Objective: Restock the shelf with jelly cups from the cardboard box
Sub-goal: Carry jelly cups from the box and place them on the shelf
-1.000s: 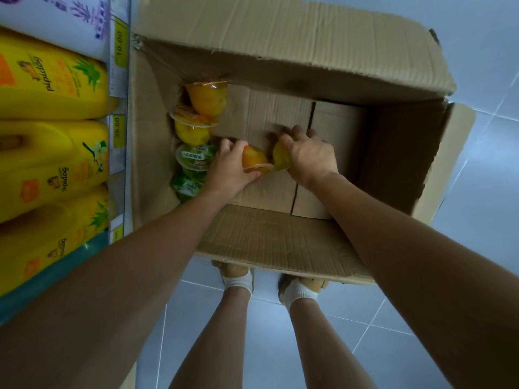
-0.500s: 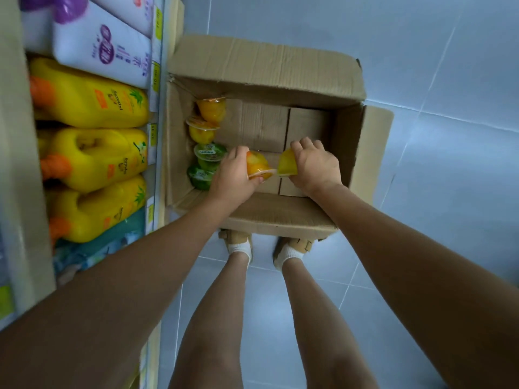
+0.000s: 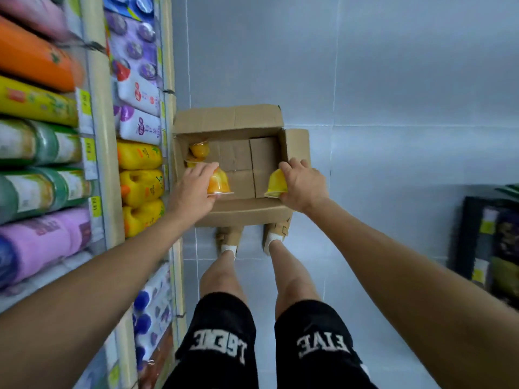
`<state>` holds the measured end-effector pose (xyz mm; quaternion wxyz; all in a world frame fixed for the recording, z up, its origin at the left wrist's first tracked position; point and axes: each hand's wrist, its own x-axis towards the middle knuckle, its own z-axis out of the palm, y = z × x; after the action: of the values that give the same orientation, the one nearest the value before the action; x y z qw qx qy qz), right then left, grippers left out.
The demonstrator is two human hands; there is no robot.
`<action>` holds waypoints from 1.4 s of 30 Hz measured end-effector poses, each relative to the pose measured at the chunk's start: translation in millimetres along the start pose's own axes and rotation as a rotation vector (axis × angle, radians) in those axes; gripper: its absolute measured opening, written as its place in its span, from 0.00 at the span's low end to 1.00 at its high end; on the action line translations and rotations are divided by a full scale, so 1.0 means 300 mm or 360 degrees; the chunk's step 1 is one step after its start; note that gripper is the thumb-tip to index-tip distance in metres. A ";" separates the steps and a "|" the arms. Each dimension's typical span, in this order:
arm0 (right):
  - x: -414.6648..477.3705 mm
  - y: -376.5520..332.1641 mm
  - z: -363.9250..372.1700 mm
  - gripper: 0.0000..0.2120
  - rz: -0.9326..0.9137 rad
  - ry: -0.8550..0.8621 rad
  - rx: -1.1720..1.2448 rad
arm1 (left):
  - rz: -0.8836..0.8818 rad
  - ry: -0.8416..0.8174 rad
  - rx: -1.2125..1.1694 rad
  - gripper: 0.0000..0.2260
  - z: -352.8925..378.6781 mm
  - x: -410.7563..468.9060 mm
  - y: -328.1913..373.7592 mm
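An open cardboard box (image 3: 238,120) stands on the floor below me, beside the shelf. My left hand (image 3: 193,189) grips an orange jelly cup (image 3: 219,183), held upside down above the box's near left part. My right hand (image 3: 303,185) grips a yellow jelly cup (image 3: 276,182), also inverted, above the box's near right corner. More orange and yellow jelly cups (image 3: 198,150) lie against the box's left wall, partly hidden by my left hand.
The shelf unit (image 3: 102,153) rises along the left, packed with yellow bottles (image 3: 140,186), white and purple packs and coloured rolls. My legs and feet stand right behind the box. A dark display (image 3: 488,240) sits at the right on the grey tiled floor.
Both hands have risen out of the box with their cups and moved apart. My head has lifted, so the box looks smaller and more of the shelf shows.
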<state>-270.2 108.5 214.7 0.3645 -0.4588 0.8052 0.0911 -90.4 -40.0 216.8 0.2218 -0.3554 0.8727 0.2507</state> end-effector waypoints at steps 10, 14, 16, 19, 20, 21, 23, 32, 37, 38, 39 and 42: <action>-0.495 0.037 -0.143 0.25 0.0394 0.0252 0.0183 | 0.0462 0.0001 0.0229 0.28 -0.334 -0.195 0.157; -0.689 -0.010 -0.152 0.25 0.0533 0.0358 0.0227 | 0.0707 -0.0012 0.0253 0.29 -0.426 -0.266 0.248; -0.770 -0.032 -0.143 0.25 0.0598 0.0400 0.0254 | 0.0835 -0.0039 0.0305 0.28 -0.445 -0.283 0.281; -0.943 -0.042 -0.136 0.25 0.0789 0.0533 0.0370 | 0.1140 -0.0097 0.0472 0.28 -0.470 -0.327 0.396; -1.004 -0.040 -0.134 0.25 0.0856 0.0584 0.0436 | 0.1247 -0.0105 0.0521 0.27 -0.475 -0.342 0.448; -1.066 -0.036 -0.133 0.25 0.0928 0.0637 0.0500 | 0.1348 -0.0101 0.0568 0.27 -0.480 -0.363 0.507; -1.189 -0.022 -0.136 0.25 0.1062 0.0736 0.0606 | 0.1514 -0.0081 0.0662 0.28 -0.487 -0.419 0.636; -1.767 0.099 -0.104 0.25 0.1547 0.1039 0.0553 | 0.2249 0.0109 0.0915 0.30 -0.453 -0.850 1.229; -2.107 0.170 -0.027 0.23 0.1787 0.1169 0.0575 | 0.2491 0.0152 0.0865 0.29 -0.355 -1.126 1.512; -2.175 0.186 -0.010 0.23 0.1827 0.1192 0.0587 | 0.2506 0.0153 0.0815 0.29 -0.335 -1.182 1.562; -2.240 0.202 0.007 0.22 0.1859 0.1208 0.0603 | 0.2521 0.0154 0.0771 0.29 -0.316 -1.236 1.610; -2.430 0.254 0.047 0.22 0.1956 0.1270 0.0654 | 0.2593 0.0144 0.0646 0.29 -0.262 -1.393 1.752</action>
<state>-96.2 648.5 679.1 0.0076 0.1511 0.9874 -0.0469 -220.2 452.8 661.4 -0.0040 0.4228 0.8926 0.1562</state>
